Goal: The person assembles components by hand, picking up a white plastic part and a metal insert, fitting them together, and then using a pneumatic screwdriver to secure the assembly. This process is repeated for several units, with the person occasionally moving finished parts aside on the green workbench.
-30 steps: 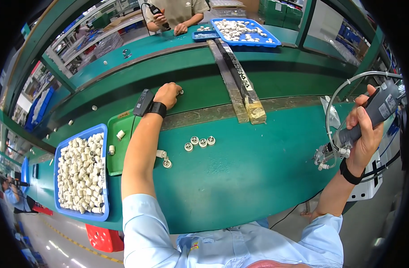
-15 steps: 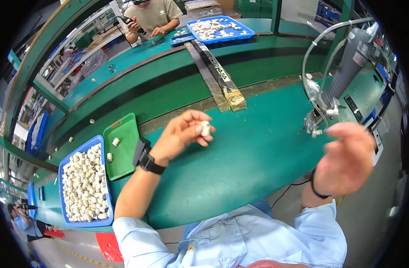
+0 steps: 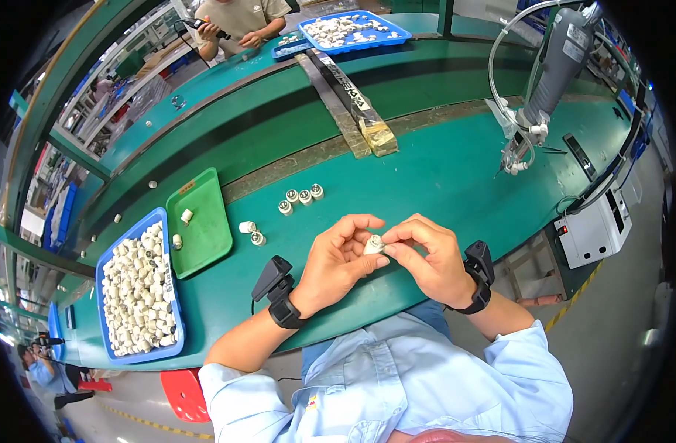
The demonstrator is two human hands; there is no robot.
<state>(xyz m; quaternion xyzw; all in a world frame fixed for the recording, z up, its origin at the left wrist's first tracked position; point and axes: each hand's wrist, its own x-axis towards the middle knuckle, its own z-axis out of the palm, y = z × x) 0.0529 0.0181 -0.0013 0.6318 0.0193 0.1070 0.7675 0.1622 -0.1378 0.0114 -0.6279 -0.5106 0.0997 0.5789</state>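
Close to the bench's front edge, my left hand (image 3: 341, 264) holds a small white cylindrical part (image 3: 372, 245) between thumb and fingers. The thumb and fingertips of my right hand (image 3: 430, 258) are pinched together at the end of the same part. Whether a tiny piece sits between those fingertips is too small to tell. Beyond my left hand several like parts stand on the bench, dark-centred ends up, one of them a white part (image 3: 305, 197). Nearer the trays are two more, one a standing part (image 3: 258, 238), the other on its side.
On the left, a blue tray (image 3: 181, 325) is heaped with white parts, beside a green tray (image 3: 208, 244) holding two. A grey hand tool with hoses (image 3: 563, 63) hangs at the right, above a white box (image 3: 590, 230). Across the bench a person works near another blue tray (image 3: 352, 50).
My right hand has come in from the right to meet my left at the white part. My left hand has moved nearer to me, and the standing parts now show.
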